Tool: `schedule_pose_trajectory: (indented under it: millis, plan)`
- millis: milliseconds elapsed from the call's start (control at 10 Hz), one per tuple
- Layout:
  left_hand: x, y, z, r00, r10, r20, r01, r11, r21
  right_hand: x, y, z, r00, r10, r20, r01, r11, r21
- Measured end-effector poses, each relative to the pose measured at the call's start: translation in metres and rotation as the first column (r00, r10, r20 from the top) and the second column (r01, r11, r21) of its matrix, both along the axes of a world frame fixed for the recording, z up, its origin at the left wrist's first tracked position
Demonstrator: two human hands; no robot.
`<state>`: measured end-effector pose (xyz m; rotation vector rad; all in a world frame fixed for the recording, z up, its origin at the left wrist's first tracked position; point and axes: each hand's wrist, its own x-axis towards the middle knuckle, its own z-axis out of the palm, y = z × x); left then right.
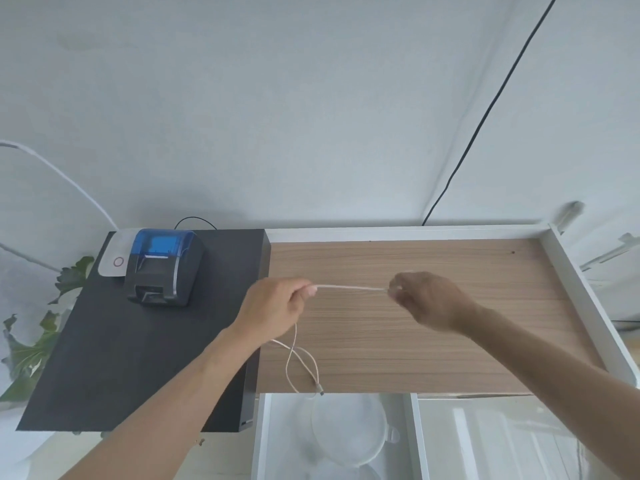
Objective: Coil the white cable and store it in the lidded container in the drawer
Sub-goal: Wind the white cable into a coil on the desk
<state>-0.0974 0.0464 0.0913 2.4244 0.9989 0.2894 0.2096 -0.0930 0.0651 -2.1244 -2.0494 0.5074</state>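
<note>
A thin white cable (349,288) is stretched taut between my two hands above the wooden desk top (433,323). My left hand (273,308) pinches one part of it, and the rest hangs below in a loose loop ending in a plug near the desk's front edge. My right hand (429,301) pinches the other end. Below the desk edge the white drawer (263,434) stands open, with a round clear lidded container (349,431) inside it.
A black and blue receipt printer (162,268) sits on a dark box (114,344) at the left, beside a small white device (114,259). Green leaves (31,348) lie at far left. A black wire (485,116) runs down the wall.
</note>
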Motion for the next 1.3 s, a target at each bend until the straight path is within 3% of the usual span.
schedule_pose_trajectory:
  millis: [100, 200, 300, 400, 500, 600, 700, 800, 900, 1000, 1100, 1200, 1300]
  plan:
    - [0.006, 0.014, -0.001, 0.995, 0.068, -0.070, -0.071, 0.997, -0.036, -0.010, -0.002, 0.017, 0.996, 0.093, 0.009, -0.092, 0.995, -0.032]
    - [0.007, 0.013, -0.007, 0.988, 0.109, -0.105, -0.118, 0.989, -0.084, -0.003, 0.006, 0.036, 0.532, -0.350, -0.771, 0.230, 0.936, -0.266]
    - [0.001, 0.006, -0.015, 0.985, 0.080, -0.151, -0.106, 0.979, -0.175, 0.008, 0.007, 0.040, -0.489, -0.314, -0.814, 0.321, 0.803, -0.503]
    - [0.000, -0.012, -0.018, 0.983, -0.032, -0.181, -0.010, 0.973, -0.230, 0.017, 0.019, 0.027, -0.794, 0.022, -0.607, 0.509, 0.570, -0.645]
    - [0.002, -0.028, -0.014, 0.983, -0.129, -0.127, 0.098, 0.970, -0.221, 0.026, 0.030, 0.009, -0.555, -0.088, -0.827, 0.780, 0.289, -0.555]
    - [0.000, -0.024, -0.009, 0.995, -0.084, -0.056, 0.071, 0.979, -0.193, 0.027, 0.014, -0.016, 0.565, -0.542, -0.622, 0.739, 0.668, 0.089]
    - [-0.002, -0.001, -0.004, 0.997, 0.035, -0.064, -0.040, 0.997, -0.069, 0.012, -0.008, -0.011, 0.985, -0.172, -0.012, 0.171, 0.984, -0.046]
    - [-0.001, 0.017, -0.005, 0.987, 0.129, -0.091, -0.133, 0.990, -0.036, -0.003, -0.013, 0.010, 0.999, -0.030, -0.044, 0.023, 0.989, -0.148]
    - [0.001, 0.018, -0.014, 0.977, 0.160, -0.142, -0.173, 0.982, -0.079, -0.007, -0.010, 0.025, 0.463, -0.350, -0.815, 0.116, 0.935, -0.336]
    - [-0.004, 0.008, -0.023, 0.975, 0.143, -0.169, -0.169, 0.975, -0.147, -0.003, -0.007, 0.033, -0.531, -0.308, -0.790, 0.172, 0.873, -0.456]
    - [-0.008, -0.008, -0.025, 0.984, 0.058, -0.169, -0.097, 0.968, -0.232, 0.004, 0.011, 0.027, -0.810, 0.038, -0.585, 0.450, 0.680, -0.579]
    - [-0.007, -0.025, -0.016, 0.989, -0.052, -0.137, 0.015, 0.965, -0.263, 0.013, 0.030, 0.012, -0.521, -0.073, -0.850, 0.767, 0.398, -0.504]
    - [-0.003, -0.027, -0.003, 0.997, -0.054, -0.052, 0.037, 0.955, -0.294, 0.016, 0.026, -0.008, 0.551, -0.456, -0.699, 0.713, 0.692, 0.110]
